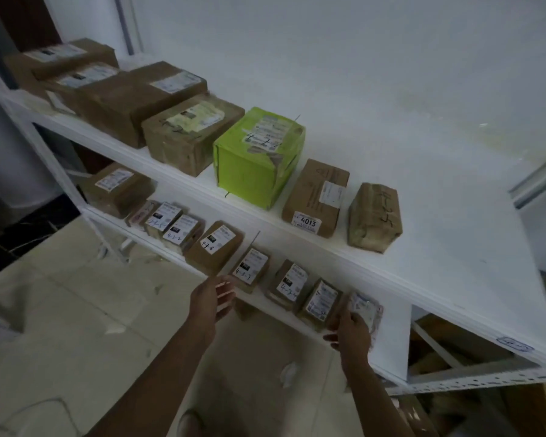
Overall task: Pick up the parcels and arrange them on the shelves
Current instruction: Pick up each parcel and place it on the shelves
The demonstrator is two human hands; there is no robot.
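Right hand point(352, 331) is wrapped round the small pale parcel point(366, 305); left hand point(216, 298) is held loose, empty. Neighbouring parcel point(322, 299) could get toppled if it's shoved in.

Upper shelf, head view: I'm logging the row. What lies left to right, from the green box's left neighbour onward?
Brown box with yellowed label → green box → flat brown parcel marked 4013 → tape-wrapped brown parcel.

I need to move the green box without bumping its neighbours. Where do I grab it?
Probably take the green box by its flat left and right faces, reaching in from the open front of the shelf. Gaps show beside it, narrow toward the brown parcel, wider toward the flat parcel.
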